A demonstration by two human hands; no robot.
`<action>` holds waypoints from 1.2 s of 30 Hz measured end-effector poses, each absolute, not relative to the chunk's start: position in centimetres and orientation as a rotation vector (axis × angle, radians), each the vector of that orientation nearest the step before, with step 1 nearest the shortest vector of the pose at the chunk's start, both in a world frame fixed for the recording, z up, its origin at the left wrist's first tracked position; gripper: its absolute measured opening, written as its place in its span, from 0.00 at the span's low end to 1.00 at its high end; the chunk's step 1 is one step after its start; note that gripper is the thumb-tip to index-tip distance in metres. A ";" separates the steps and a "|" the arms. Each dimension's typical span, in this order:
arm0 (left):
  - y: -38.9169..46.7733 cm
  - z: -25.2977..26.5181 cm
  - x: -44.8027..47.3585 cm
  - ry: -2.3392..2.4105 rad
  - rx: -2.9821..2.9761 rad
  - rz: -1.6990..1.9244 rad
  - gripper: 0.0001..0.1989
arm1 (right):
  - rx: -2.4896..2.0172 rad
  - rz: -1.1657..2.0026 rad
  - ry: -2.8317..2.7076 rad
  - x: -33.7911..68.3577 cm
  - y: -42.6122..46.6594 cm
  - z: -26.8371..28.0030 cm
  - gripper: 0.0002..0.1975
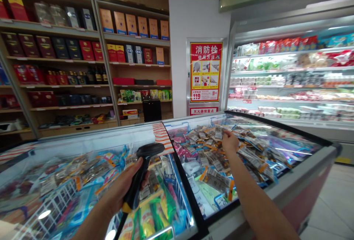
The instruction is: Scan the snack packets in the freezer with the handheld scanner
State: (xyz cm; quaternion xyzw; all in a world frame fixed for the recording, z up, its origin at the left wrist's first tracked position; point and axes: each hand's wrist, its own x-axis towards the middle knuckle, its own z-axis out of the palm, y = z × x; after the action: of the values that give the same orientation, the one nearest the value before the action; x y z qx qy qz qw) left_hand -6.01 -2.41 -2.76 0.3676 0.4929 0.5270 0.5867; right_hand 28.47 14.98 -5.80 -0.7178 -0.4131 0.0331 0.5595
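My left hand [132,184] is wrapped around the handle of a black barcode scanner [150,149] with a yellow band near its base and a cable below. The scanner's head points right, above the chest freezer. Farther out, my right hand [230,142] pinches the edge of a small packet [218,131] with a pale printed label. Under and around that hand spreads a loose heap of similar brown packets [218,179] with orange and blue edges, on the freezer's right half.
The chest freezer's black centre frame [184,181] divides its two halves. White wire baskets [59,199] and colourful bags fill the left half. Behind stand shelves of boxes [131,24], a red fire-hydrant poster [206,72] and a lit refrigerated display [290,81].
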 end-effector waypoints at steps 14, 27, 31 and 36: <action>-2.5 -1.7 -6.9 1.126 0.823 1.256 0.17 | -1.847 -0.209 -1.045 27.4 13.7 -5.9 0.19; -3.1 -0.5 -7.3 1.191 0.834 1.308 0.16 | -1.402 0.039 -1.898 11.6 10.2 -5.6 0.15; -2.6 -1.0 -7.9 1.166 0.853 1.345 0.16 | -1.437 0.157 -2.131 6.5 8.9 -6.3 0.18; -2.4 -1.4 -8.1 1.185 0.886 1.360 0.18 | -1.546 0.096 -2.158 3.4 8.2 -6.9 0.21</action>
State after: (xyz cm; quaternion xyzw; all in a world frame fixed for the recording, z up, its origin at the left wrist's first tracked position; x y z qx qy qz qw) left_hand -8.15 -2.39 -1.35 0.3723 0.4978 0.5710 0.5362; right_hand 3.41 8.19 -6.91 -0.5651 -0.7885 0.0350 0.2404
